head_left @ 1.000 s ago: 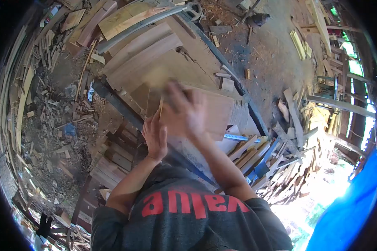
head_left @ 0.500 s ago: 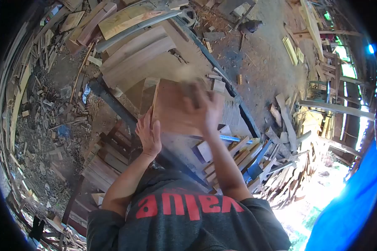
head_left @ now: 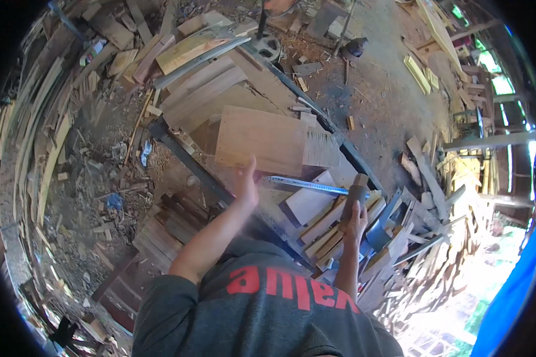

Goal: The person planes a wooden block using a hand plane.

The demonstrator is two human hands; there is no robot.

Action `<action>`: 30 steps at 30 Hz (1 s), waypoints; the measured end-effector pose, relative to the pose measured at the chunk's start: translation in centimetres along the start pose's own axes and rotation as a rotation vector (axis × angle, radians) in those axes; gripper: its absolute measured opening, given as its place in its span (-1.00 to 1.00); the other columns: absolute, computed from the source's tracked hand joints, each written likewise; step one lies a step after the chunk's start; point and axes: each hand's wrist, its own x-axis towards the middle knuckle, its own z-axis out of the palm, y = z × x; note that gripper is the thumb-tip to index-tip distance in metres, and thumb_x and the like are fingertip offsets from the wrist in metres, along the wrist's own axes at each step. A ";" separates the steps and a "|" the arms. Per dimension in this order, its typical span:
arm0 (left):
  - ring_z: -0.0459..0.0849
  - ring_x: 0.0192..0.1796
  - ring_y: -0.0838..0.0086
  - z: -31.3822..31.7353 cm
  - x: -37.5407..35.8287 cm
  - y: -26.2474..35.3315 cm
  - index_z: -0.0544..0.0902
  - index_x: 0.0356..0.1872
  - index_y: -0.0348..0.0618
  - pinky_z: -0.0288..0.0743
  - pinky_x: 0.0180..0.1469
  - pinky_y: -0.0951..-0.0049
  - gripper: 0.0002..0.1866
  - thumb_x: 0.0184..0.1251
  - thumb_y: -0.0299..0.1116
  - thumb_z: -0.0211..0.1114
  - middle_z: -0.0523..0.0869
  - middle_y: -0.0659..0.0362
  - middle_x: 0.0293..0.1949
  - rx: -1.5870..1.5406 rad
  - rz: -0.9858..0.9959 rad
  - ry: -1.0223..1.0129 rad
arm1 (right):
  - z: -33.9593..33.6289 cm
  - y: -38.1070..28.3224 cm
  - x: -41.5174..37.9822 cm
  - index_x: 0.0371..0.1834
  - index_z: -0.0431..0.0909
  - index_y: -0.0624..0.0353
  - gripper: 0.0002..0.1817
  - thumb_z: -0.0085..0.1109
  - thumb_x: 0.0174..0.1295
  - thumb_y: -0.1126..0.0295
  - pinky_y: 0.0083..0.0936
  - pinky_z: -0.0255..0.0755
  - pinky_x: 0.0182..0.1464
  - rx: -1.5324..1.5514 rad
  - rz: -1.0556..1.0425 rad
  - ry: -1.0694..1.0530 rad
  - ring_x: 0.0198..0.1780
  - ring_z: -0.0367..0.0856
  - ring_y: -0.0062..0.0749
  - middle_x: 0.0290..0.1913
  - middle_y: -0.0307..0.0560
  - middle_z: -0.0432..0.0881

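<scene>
A flat brown wooden board [head_left: 262, 140] lies on the worktable [head_left: 333, 157]. My left hand [head_left: 247, 185] is at the board's near edge, open, with one finger pointing up over its lower part. Off to the right of the board, my right hand [head_left: 354, 221] is closed around a dark brown sanding block [head_left: 357, 196] with a pale end. A blue and white measuring strip [head_left: 307, 184] runs along the table between the two hands, below the board.
Curved wooden planks [head_left: 205, 89] lie on the far part of the table. Stacked offcuts [head_left: 327, 232] are close on the right, and more planks [head_left: 167, 229] on the left. Wood scraps [head_left: 95, 196] cover the ground at left. A dark metal bar [head_left: 187, 157] edges the table.
My right hand, blurred over the board earlier, has moved down and right off it with the sanding block. My left hand has shifted from the board's left edge to its near edge.
</scene>
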 end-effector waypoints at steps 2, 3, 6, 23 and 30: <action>0.60 -0.04 0.55 0.7 0.8 0.4 0.50 0.16 0.19 0.48 -0.01 0.40 -0.55 0.36 -0.04 0.47 0.63 0.39 -0.02 -0.219 0.006 -0.147 | 0.4 1.0 -1.9 0.12 0.58 0.14 -0.58 0.19 0.48 0.02 -0.58 0.48 -0.29 0.099 0.056 -0.038 -0.29 0.57 -0.62 -0.20 -0.29 0.65; 0.61 0.00 0.55 1.2 0.5 0.7 0.54 0.12 0.19 0.52 0.04 0.37 -0.61 0.38 -0.06 0.45 0.66 0.38 0.01 -0.245 0.024 -0.184 | 1.1 0.4 -3.4 0.14 0.56 0.13 -0.56 0.18 0.49 0.00 -0.56 0.50 -0.29 0.164 0.093 -0.039 -0.28 0.59 -0.59 -0.20 -0.27 0.65; 0.62 0.04 0.52 0.6 0.6 2.5 0.57 0.09 0.17 0.54 0.07 0.36 -0.66 0.40 -0.10 0.43 0.66 0.37 0.01 -0.113 0.007 -0.242 | 0.6 1.3 -5.2 0.15 0.54 0.14 -0.51 0.17 0.47 -0.06 -0.50 0.54 -0.28 0.316 0.158 -0.079 -0.26 0.63 -0.52 -0.20 -0.22 0.66; 0.65 0.21 0.50 13.7 9.1 16.8 0.66 0.24 0.01 0.47 0.26 0.36 -0.29 0.11 0.15 0.59 0.72 0.23 0.18 1.465 -0.371 -0.722 | -2.1 6.4 -7.6 0.21 0.48 0.13 -0.47 -0.02 0.53 -0.11 -0.34 0.61 -0.24 0.638 0.345 -0.250 -0.24 0.71 -0.31 -0.18 -0.10 0.69; 0.66 0.26 0.40 17.0 15.0 15.2 0.70 0.21 -0.04 0.45 0.35 0.24 -0.24 0.14 0.32 0.48 0.74 0.14 0.19 1.742 -0.579 -0.796 | 0.2 6.3 -10.6 0.25 0.47 0.12 -0.49 0.00 0.54 -0.07 -0.40 0.60 -0.20 0.566 0.383 -0.250 -0.21 0.68 -0.39 -0.12 -0.13 0.67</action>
